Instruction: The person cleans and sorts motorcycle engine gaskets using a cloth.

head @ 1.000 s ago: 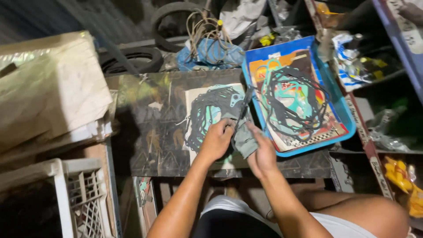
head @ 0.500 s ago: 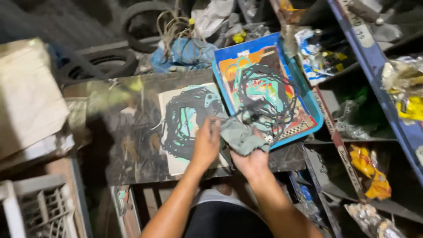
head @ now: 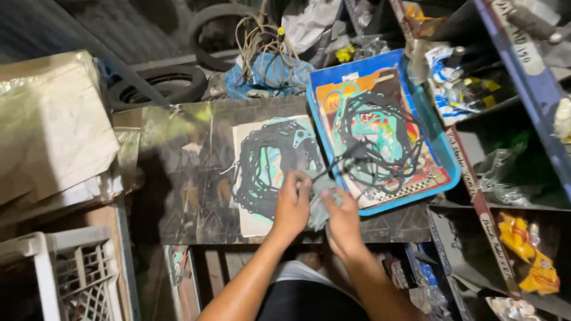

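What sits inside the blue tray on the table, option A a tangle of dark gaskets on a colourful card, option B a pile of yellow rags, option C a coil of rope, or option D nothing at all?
A: the blue tray holds dark, thin gaskets lying tangled over a colourful printed card, while both hands work a grey-green piece at the tray's near corner.
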